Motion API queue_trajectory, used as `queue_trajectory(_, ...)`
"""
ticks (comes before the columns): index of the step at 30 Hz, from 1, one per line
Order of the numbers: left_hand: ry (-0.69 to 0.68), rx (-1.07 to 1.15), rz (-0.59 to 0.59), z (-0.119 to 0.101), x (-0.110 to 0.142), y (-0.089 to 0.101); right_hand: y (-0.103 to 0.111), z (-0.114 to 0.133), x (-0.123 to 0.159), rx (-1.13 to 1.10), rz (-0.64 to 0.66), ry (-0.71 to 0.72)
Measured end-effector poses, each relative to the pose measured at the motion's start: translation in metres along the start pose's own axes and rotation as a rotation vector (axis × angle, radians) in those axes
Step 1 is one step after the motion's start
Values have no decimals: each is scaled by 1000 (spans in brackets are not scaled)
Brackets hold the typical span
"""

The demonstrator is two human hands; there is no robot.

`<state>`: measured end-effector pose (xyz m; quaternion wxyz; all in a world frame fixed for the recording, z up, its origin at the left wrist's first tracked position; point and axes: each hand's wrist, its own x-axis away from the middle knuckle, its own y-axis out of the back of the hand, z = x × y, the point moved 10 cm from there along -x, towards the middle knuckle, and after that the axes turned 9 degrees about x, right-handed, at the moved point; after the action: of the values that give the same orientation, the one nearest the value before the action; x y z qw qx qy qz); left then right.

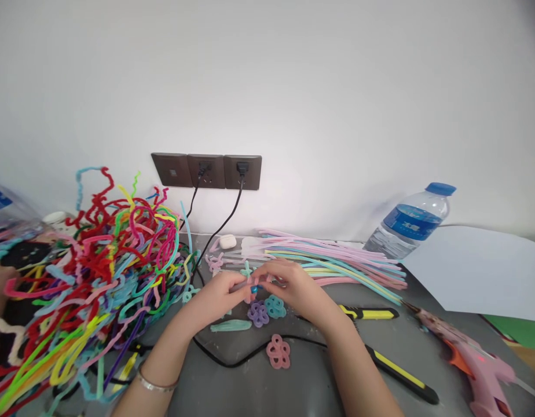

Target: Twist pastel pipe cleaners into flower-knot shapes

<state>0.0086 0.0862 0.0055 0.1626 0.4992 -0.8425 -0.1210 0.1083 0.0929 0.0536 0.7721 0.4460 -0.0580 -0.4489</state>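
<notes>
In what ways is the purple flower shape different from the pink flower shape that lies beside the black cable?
Colour: the purple flower is violet, while the pink flower is a soft rose.
Place: the purple flower lies close below the hands; the pink flower lies nearer to the person.
Neighbours: the purple flower sits against a teal flower, the pink flower by the black cable.
Both have looped petals.

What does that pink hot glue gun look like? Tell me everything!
The hot glue gun looks plastic, pink, with an orange trigger, a glowing red light and a brownish front. A whitish stick pokes from its back. It lies on the gray tabletop, nozzle towards pastel pipe cleaners; whether they touch is unclear.
</notes>
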Motion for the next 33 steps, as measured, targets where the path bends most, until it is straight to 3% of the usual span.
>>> queue_trajectory(9, 122, 79, 62, 0, 12, -5, 4, -11, 4, -171, 49, -64)
queue_trajectory(17, 83, 22, 193, -3, 13, -15, -1, -9, 5, -217, 104, -89)
queue_trajectory(28, 33, -21, 76, -4, 6, -5, 3, -7, 5, -203, 75, -59)
queue_trajectory(33, 29, 17, 2, -1, 1, 0, 14, -2, 8, -72, -11, -12)
